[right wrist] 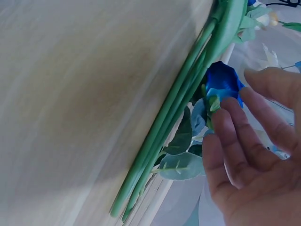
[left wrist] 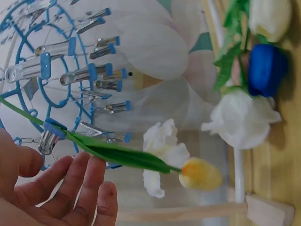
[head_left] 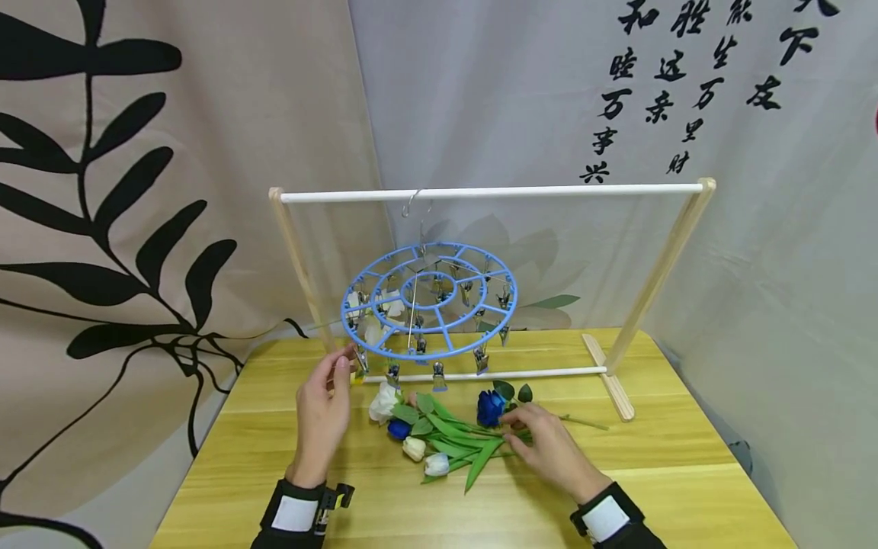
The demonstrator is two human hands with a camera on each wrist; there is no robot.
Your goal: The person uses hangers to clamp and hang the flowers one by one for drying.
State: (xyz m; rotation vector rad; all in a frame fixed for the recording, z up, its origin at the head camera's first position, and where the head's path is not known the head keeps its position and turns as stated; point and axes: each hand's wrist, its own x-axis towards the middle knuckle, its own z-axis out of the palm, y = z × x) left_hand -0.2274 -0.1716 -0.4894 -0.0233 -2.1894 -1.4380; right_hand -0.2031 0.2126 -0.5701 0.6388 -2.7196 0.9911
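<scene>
– how does my left hand (head_left: 325,404) look?
– i see its fingers loosely bent, gripping nothing, beside a clip (left wrist: 47,142) that holds the yellow tulip (left wrist: 201,174) by its stem at the edge of the blue hanger (head_left: 428,307). whether a fingertip touches the clip, i can't tell.
– and my right hand (head_left: 549,450)?
– half open, nothing in its grasp, fingertips by the blue rose (head_left: 490,409), which lies beside the bundled tulips (head_left: 449,432) on the table (head_left: 686,488).
</scene>
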